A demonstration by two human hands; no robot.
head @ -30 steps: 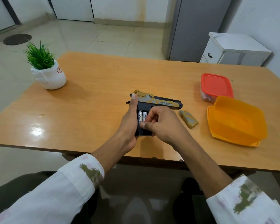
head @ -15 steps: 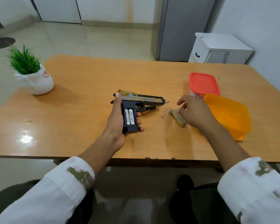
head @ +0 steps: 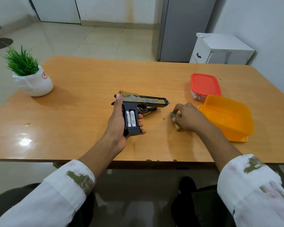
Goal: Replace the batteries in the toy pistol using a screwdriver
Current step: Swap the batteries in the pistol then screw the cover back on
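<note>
My left hand (head: 117, 122) grips the black handle of the toy pistol (head: 143, 100), which has a gold camouflage slide and points right. Its battery bay lies open, and two silver batteries (head: 130, 118) sit side by side in it. A screwdriver (head: 148, 110) with a yellow and black handle lies on the table partly under the pistol. To the right, my right hand (head: 188, 117) curls its fingers round the camouflage battery cover (head: 173, 114) on the table top. A tiny dark screw (head: 164, 118) lies between pistol and cover.
An open orange box (head: 226, 117) stands right of my right hand, with a red-lidded container (head: 205, 85) behind it. A white pot with a green plant (head: 32, 76) stands at the far left of the wooden table (head: 82, 102). A white cabinet (head: 220, 49) stands beyond the table.
My right hand left the pistol's battery bay, moved right and closed on the battery cover. The left hand kept holding the pistol, whose batteries now show.
</note>
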